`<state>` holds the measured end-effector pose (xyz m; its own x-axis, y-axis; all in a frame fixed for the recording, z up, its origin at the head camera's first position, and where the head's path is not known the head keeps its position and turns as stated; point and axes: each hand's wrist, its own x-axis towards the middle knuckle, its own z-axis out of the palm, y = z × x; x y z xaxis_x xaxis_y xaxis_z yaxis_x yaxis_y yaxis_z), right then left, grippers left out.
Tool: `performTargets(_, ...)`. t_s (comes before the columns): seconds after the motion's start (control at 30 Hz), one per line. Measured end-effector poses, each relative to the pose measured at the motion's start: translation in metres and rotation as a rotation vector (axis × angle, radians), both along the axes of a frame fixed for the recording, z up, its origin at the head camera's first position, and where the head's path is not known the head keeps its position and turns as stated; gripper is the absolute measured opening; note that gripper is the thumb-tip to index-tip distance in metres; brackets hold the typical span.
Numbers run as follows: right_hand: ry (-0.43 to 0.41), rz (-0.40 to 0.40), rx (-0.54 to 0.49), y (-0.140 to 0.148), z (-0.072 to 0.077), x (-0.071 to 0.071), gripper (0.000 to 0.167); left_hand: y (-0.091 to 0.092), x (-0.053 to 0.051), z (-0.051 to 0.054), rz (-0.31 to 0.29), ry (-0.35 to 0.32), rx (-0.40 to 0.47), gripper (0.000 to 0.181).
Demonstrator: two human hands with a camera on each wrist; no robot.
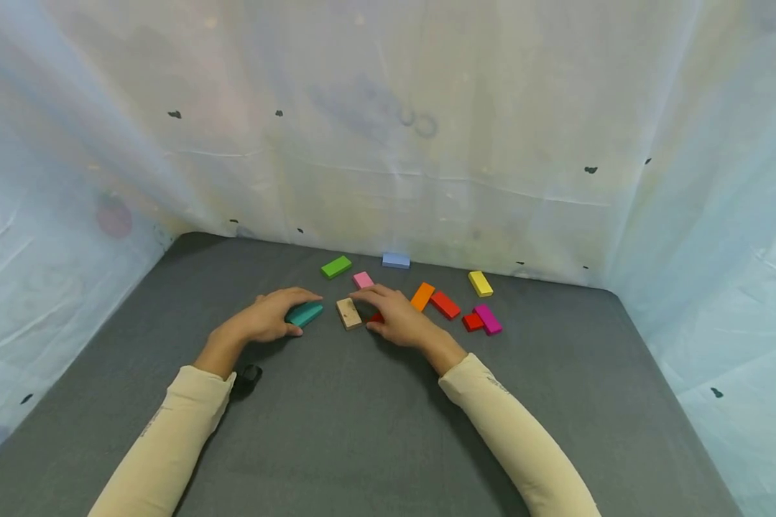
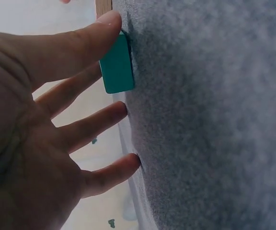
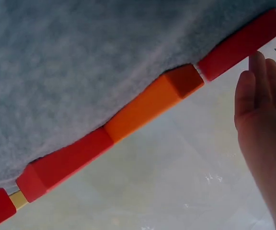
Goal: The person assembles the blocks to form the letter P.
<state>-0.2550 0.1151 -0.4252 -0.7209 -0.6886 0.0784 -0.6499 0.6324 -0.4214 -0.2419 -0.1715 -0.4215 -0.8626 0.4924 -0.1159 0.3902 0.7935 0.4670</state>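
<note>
My left hand point(image 1: 270, 316) holds a teal block point(image 1: 305, 314) on the grey table, the thumb at its near side and the index finger at its far side. In the left wrist view the other fingers are spread, and the thumb covers one end of the teal block point(image 2: 118, 69). Between the hands lies a plain wooden block point(image 1: 348, 314) with dark spots. My right hand point(image 1: 397, 316) arches beside it, fingers loosely bent, partly hiding a dark red block point(image 1: 376, 317). The right wrist view shows its fingers beside that dark red block point(image 3: 243, 45).
Behind the hands lie green point(image 1: 336, 267), pink point(image 1: 363, 280) and light blue point(image 1: 396, 261) blocks. To the right are orange point(image 1: 423, 296), red point(image 1: 445, 305), yellow point(image 1: 481, 283) and magenta point(image 1: 488, 319) blocks, plus a small red one point(image 1: 473, 322). Pale sheeting point(image 1: 388, 143) encloses the table.
</note>
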Motion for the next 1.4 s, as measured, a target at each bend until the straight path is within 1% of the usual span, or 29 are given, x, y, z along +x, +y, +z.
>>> performTargets(0.07,0.001,-0.012,0.017,0.0,0.0,-0.001,0.062,0.0,0.0,0.001,-0.003,0.002,0.0,0.068)
performTargets(0.17,-0.026,-0.022,0.04,-0.002,0.001,-0.004,0.065,0.0,-0.001,0.003,-0.01,-0.001,-0.007,0.068)
performTargets(0.23,-0.045,-0.019,0.054,-0.005,0.001,-0.006,0.069,-0.001,-0.001,0.003,-0.019,-0.006,-0.008,0.067)
performTargets(0.33,-0.051,-0.003,0.072,-0.01,0.0,-0.01,0.072,-0.003,-0.002,0.003,-0.036,-0.012,-0.008,0.066)
performTargets(0.47,-0.041,0.009,0.088,-0.014,-0.004,-0.014,0.067,-0.005,-0.003,0.0,-0.045,-0.016,-0.003,0.063)
performTargets(0.6,-0.042,0.016,0.107,-0.016,-0.011,-0.015,0.063,-0.007,-0.001,-0.005,-0.033,-0.025,0.002,0.062)
performTargets(0.7,-0.047,0.009,0.11,-0.015,-0.015,-0.012,0.064,-0.006,0.001,-0.008,-0.036,-0.018,0.003,0.063)
performTargets(0.87,-0.072,-0.025,0.116,-0.009,-0.011,0.001,0.066,-0.009,0.005,-0.012,-0.027,-0.003,-0.003,0.065)
performTargets(0.97,-0.087,-0.04,0.106,-0.003,-0.007,0.008,0.066,-0.012,0.008,-0.013,-0.014,0.013,-0.008,0.066)
performTargets(1.07,-0.094,-0.067,0.084,0.003,-0.006,0.012,0.066,-0.013,0.009,-0.012,0.002,0.022,-0.006,0.065)
performTargets(1.17,-0.091,-0.085,0.077,0.009,-0.006,0.013,0.067,-0.012,0.01,-0.011,0.007,0.02,-0.005,0.066)
performTargets(1.4,-0.105,-0.079,0.057,0.021,-0.004,0.009,0.069,-0.005,0.006,-0.01,0.019,0.024,0.017,0.067)
